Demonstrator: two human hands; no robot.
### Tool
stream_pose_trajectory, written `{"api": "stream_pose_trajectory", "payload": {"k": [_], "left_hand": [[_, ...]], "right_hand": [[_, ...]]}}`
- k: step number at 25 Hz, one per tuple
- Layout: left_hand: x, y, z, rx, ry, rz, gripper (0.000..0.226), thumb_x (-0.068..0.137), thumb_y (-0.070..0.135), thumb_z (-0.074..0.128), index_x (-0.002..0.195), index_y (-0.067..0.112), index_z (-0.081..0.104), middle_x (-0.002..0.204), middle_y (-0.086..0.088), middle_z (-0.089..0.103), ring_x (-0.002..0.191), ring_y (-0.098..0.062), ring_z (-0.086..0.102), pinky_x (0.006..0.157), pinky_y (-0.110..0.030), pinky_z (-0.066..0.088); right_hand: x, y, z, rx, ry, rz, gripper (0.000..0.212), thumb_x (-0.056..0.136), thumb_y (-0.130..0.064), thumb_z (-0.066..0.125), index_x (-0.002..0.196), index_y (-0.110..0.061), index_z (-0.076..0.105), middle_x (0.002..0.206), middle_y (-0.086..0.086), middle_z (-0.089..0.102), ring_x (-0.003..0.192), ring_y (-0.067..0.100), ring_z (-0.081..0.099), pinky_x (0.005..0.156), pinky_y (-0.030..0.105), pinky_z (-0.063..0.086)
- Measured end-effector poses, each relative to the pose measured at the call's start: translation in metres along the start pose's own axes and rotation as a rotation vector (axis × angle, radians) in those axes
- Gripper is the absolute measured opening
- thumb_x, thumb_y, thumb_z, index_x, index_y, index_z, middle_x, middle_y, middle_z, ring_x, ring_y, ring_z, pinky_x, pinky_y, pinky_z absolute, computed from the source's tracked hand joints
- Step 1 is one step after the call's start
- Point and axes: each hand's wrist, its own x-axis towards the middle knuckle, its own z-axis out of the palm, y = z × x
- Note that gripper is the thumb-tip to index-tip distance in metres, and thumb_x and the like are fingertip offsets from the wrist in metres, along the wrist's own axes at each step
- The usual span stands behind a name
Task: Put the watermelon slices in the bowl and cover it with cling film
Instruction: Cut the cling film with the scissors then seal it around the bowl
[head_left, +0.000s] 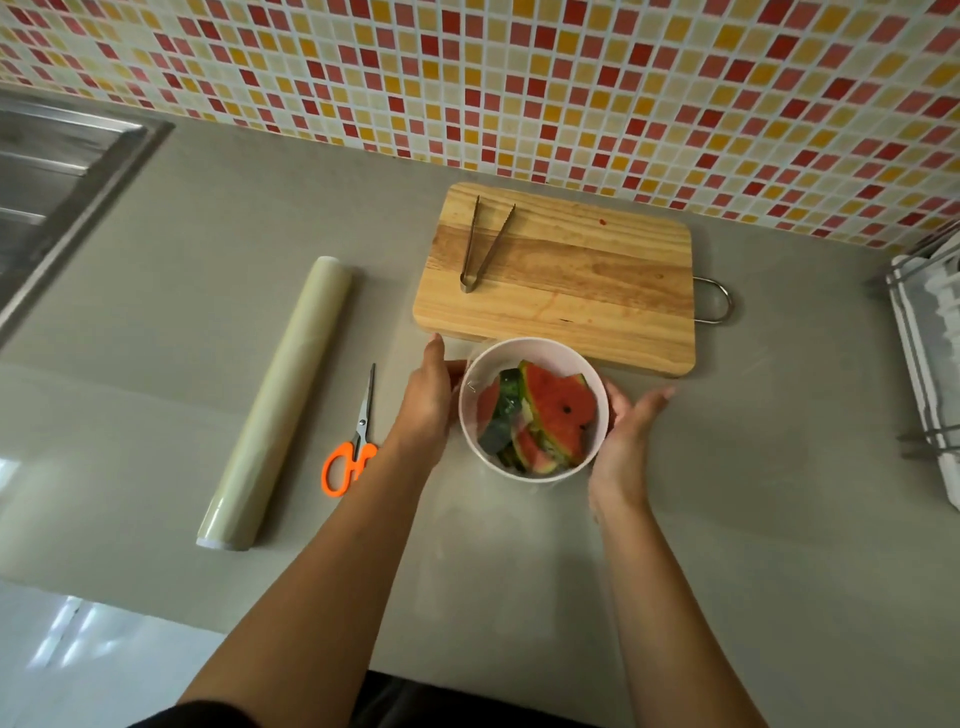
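A white bowl (535, 349) stands on the grey counter just in front of the wooden cutting board (587, 291). Several watermelon slices (558, 410) lie in it, red flesh and dark green rind. A thin clear film with faint glints seems to lie across the bowl's top. My left hand (428, 400) rests flat against the bowl's left side. My right hand (631, 431) is against its right side, fingers stretched out. The cling film roll (280, 405) lies to the left on the counter.
Orange-handled scissors (356, 441) lie between the roll and my left arm. Metal tongs (483, 244) rest on the board. A steel sink (52, 182) is at far left, a white dish rack (930, 364) at the right edge, a tiled wall behind.
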Motion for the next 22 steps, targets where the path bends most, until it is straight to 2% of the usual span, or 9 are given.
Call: {"api": "stream_pose_trajectory", "payload": {"k": [3, 5, 7, 10, 12, 15, 17, 19, 22], "left_hand": [[0.008, 0.011, -0.004, 0.275, -0.005, 0.084, 0.069, 0.099, 0.052, 0.018, 0.101, 0.008, 0.072, 0.096, -0.015, 0.071, 0.091, -0.03, 0.066, 0.086, -0.041, 0.052], [0.013, 0.014, -0.006, 0.388, -0.007, 0.111, 0.061, 0.098, 0.052, 0.026, 0.105, 0.01, 0.069, 0.099, -0.012, 0.07, 0.092, -0.028, 0.066, 0.087, -0.041, 0.053], [0.013, 0.013, -0.006, 0.299, -0.044, 0.096, 0.05, 0.1, 0.044, 0.033, 0.106, 0.008, 0.066, 0.099, -0.013, 0.069, 0.091, -0.028, 0.066, 0.084, -0.041, 0.055], [0.013, 0.01, -0.001, 0.09, -0.062, 0.017, 0.039, 0.102, 0.03, 0.036, 0.087, 0.007, 0.063, 0.077, -0.01, 0.065, 0.07, -0.021, 0.062, 0.058, -0.026, 0.052], [0.015, 0.009, 0.0, 0.09, -0.033, 0.001, 0.035, 0.101, 0.026, 0.039, 0.083, 0.007, 0.062, 0.072, -0.008, 0.063, 0.065, -0.019, 0.061, 0.052, -0.024, 0.049], [0.018, 0.007, -0.005, 0.085, 0.046, 0.01, 0.046, 0.102, 0.037, 0.032, 0.09, 0.007, 0.065, 0.078, -0.009, 0.067, 0.073, -0.022, 0.065, 0.061, -0.03, 0.052], [0.019, 0.006, -0.012, 0.2, 0.107, 0.009, 0.064, 0.1, 0.05, 0.019, 0.086, 0.012, 0.068, 0.081, -0.01, 0.069, 0.077, -0.025, 0.066, 0.072, -0.036, 0.054], [0.016, 0.009, -0.018, 0.332, 0.128, -0.02, 0.072, 0.095, 0.059, 0.014, 0.078, 0.014, 0.068, 0.079, -0.01, 0.067, 0.074, -0.025, 0.063, 0.071, -0.036, 0.053], [0.011, 0.012, -0.024, 0.368, 0.026, -0.079, 0.065, 0.092, 0.065, 0.023, 0.083, 0.017, 0.064, 0.085, -0.01, 0.067, 0.078, -0.023, 0.064, 0.067, -0.031, 0.051]], "right_hand": [[0.006, -0.011, 0.001, -0.214, 0.058, -0.091, 0.096, 0.066, -0.085, 0.002, 0.128, -0.031, 0.052, 0.136, -0.002, 0.053, 0.124, 0.015, 0.048, 0.101, 0.028, 0.032], [0.015, -0.024, 0.003, -0.228, -0.104, -0.153, 0.102, 0.059, -0.092, 0.011, 0.13, -0.03, 0.05, 0.142, -0.002, 0.046, 0.13, 0.014, 0.041, 0.104, 0.029, 0.028], [0.019, -0.025, 0.008, -0.184, -0.253, -0.1, 0.101, 0.055, -0.095, 0.018, 0.122, -0.029, 0.056, 0.132, 0.005, 0.056, 0.123, 0.021, 0.051, 0.102, 0.037, 0.038], [0.02, -0.018, 0.012, -0.184, -0.249, -0.063, 0.09, 0.061, -0.09, 0.013, 0.1, -0.03, 0.068, 0.106, 0.009, 0.071, 0.105, 0.025, 0.064, 0.096, 0.043, 0.048], [0.022, -0.015, 0.012, -0.251, -0.194, -0.035, 0.102, 0.055, -0.094, 0.011, 0.104, -0.026, 0.069, 0.112, 0.01, 0.069, 0.108, 0.023, 0.062, 0.1, 0.045, 0.045], [0.023, -0.008, 0.009, -0.325, -0.145, 0.031, 0.123, 0.043, -0.1, 0.006, 0.118, -0.019, 0.06, 0.125, 0.01, 0.061, 0.118, 0.025, 0.055, 0.106, 0.045, 0.039], [0.018, -0.006, 0.005, -0.32, -0.114, 0.036, 0.115, 0.038, -0.101, 0.004, 0.108, -0.029, 0.06, 0.122, 0.006, 0.062, 0.116, 0.024, 0.055, 0.105, 0.044, 0.039], [0.024, -0.017, 0.0, -0.369, -0.123, 0.012, 0.115, 0.034, -0.102, 0.005, 0.113, -0.033, 0.053, 0.129, 0.008, 0.056, 0.12, 0.026, 0.051, 0.105, 0.046, 0.037], [0.039, -0.045, 0.004, -0.402, -0.365, 0.067, 0.089, 0.048, -0.097, 0.014, 0.102, -0.039, 0.052, 0.137, 0.019, 0.046, 0.114, 0.031, 0.053, 0.098, 0.05, 0.043]]}}
